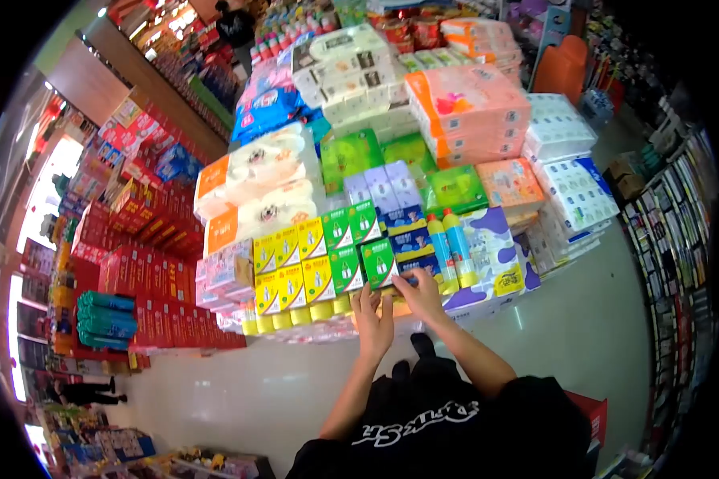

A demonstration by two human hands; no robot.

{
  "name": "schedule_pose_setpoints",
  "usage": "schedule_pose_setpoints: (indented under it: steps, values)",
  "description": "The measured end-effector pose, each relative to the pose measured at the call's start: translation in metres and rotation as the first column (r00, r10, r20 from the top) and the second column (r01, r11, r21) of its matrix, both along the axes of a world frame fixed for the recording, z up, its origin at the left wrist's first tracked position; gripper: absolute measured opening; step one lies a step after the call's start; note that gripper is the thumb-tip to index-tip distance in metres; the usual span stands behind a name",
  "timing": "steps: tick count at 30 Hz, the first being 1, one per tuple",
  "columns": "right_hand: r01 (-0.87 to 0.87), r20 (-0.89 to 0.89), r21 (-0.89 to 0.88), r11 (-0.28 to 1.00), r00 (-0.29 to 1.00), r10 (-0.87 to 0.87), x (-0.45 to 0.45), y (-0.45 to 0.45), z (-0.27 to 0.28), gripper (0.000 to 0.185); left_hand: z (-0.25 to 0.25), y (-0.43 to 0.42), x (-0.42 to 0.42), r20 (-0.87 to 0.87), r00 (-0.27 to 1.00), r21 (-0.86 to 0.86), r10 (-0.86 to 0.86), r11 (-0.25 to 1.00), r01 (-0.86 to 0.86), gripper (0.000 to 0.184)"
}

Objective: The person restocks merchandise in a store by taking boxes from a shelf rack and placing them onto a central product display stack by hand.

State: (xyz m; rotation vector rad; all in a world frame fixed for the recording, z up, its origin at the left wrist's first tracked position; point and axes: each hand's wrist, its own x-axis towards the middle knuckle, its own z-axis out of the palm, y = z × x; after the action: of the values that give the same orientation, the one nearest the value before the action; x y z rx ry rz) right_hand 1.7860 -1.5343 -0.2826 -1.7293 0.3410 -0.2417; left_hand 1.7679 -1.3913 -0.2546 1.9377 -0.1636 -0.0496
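A green box with a white picture on its front stands at the right end of the front row, slightly tilted against its neighbours. My right hand is at its lower right corner, with thumb and fingers bent onto the edge. Just below the box is my left hand, fingers apart and pointing up towards its lower left edge. Left of it stand more green boxes and a block of yellow boxes. Dark blue packs lie right of the green box.
Two bottles with yellow caps lie beside a purple-and-white pack. Tissue packs pile up behind. Red boxes are stacked at left, and a shelf runs along the right. Another person stands at the far back.
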Motion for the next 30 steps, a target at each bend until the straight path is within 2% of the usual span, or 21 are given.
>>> schedule_pose_setpoints:
  steps: [6, 8, 12, 13, 16, 17, 20, 23, 25, 28, 29, 30]
  values:
    - [-0.055, 0.061, -0.088, 0.995, 0.996, 0.061, 0.009, -0.003, 0.000, 0.031, -0.006, 0.004, -0.008, 0.051, 0.997, 0.057, 0.061, 0.996, -0.064, 0.056]
    - [-0.056, 0.088, -0.097, 0.994, 0.994, 0.064, 0.010, 0.001, -0.011, 0.032, -0.010, 0.016, -0.021, 0.045, 0.994, 0.021, 0.102, 0.995, -0.103, 0.053]
    - [-0.043, 0.067, -0.169, 0.985, 0.996, 0.055, 0.012, 0.006, 0.003, 0.034, -0.027, 0.056, -0.056, 0.043, 0.972, -0.097, 0.232, 0.969, -0.228, 0.051]
    - [-0.087, -0.018, -0.213, 0.973, 0.996, 0.085, 0.012, 0.004, 0.006, 0.038, -0.032, 0.068, -0.067, 0.025, 0.961, -0.140, 0.275, 0.953, -0.269, 0.050]
    - [0.156, 0.282, -0.506, 0.848, 0.959, -0.008, 0.005, 0.020, 0.003, 0.045, -0.045, 0.112, -0.112, -0.053, 0.923, -0.165, 0.380, 0.909, -0.384, 0.050]
    - [0.216, 0.389, -0.561, 0.799, 0.921, 0.024, 0.000, 0.029, 0.002, 0.051, -0.047, 0.130, -0.129, -0.078, 0.908, -0.159, 0.413, 0.894, -0.420, 0.050]
    - [0.208, 0.527, -0.527, 0.824, 0.841, 0.125, -0.031, 0.086, 0.028, 0.049, -0.040, 0.178, -0.177, -0.104, 0.865, -0.154, 0.491, 0.851, -0.501, 0.051]
    - [-0.117, 0.353, -0.382, 0.917, 0.898, 0.262, -0.087, 0.168, 0.043, 0.050, -0.044, 0.235, -0.238, -0.101, 0.822, -0.139, 0.561, 0.810, -0.570, 0.051]
    - [-0.324, 0.290, -0.309, 0.894, 0.863, 0.413, -0.123, 0.224, 0.041, 0.055, -0.043, 0.272, -0.278, -0.104, 0.783, -0.153, 0.613, 0.768, -0.622, 0.050]
    - [-0.497, 0.108, -0.550, 0.671, 0.755, 0.647, -0.178, 0.306, 0.035, 0.059, -0.033, 0.325, -0.338, -0.115, 0.708, -0.189, 0.697, 0.684, -0.704, 0.048]
    - [-0.644, 0.007, -0.588, 0.490, 0.601, 0.799, -0.191, 0.349, 0.060, 0.064, -0.004, 0.357, -0.358, -0.082, 0.653, -0.205, 0.753, 0.628, -0.750, 0.046]
    - [-0.751, -0.127, -0.593, 0.291, 0.444, 0.887, -0.213, 0.375, 0.046, 0.068, -0.010, 0.377, -0.382, -0.076, 0.615, -0.209, 0.785, 0.590, -0.780, 0.045]
